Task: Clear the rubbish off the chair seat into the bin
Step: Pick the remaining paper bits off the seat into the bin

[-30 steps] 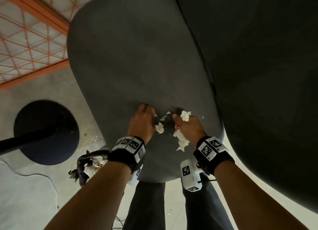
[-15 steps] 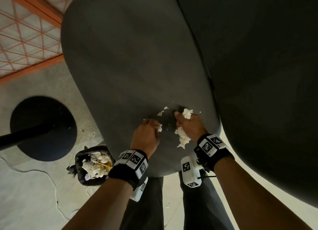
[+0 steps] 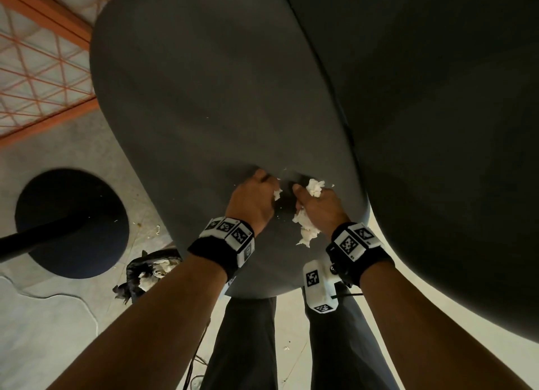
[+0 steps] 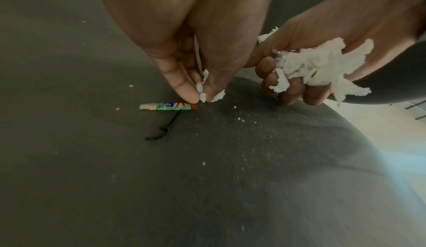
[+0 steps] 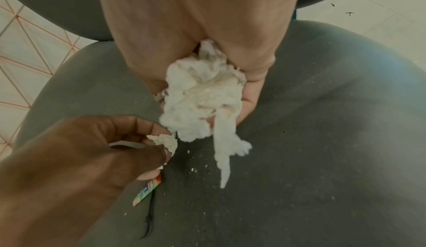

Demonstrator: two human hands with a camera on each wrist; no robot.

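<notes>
My right hand [image 3: 316,203] grips a wad of white tissue [image 5: 202,101] above the front of the grey chair seat [image 3: 204,112]. Beside it my left hand [image 3: 256,197] pinches small tissue scraps [image 4: 202,89] between thumb and fingers, the fingertips down on the seat. A small colourful wrapper strip [image 4: 168,106] lies on the seat, touching the left thumb tip, with a thin black thread [image 4: 166,129] next to it. White crumbs dot the fabric. The bin [image 3: 148,270], black-lined and holding tissue, stands on the floor at the left, partly behind my left forearm.
The dark chair back [image 3: 437,127] fills the right side. A black round stand base [image 3: 73,223] with a pole sits on the floor to the left. An orange grid partition [image 3: 38,68] runs along the far left. My legs stand below the seat's front edge.
The loose tissue bits between my hands are gone from the seat; my left hand has picked scraps up and moved closer to the right hand. The view shifted slightly.
</notes>
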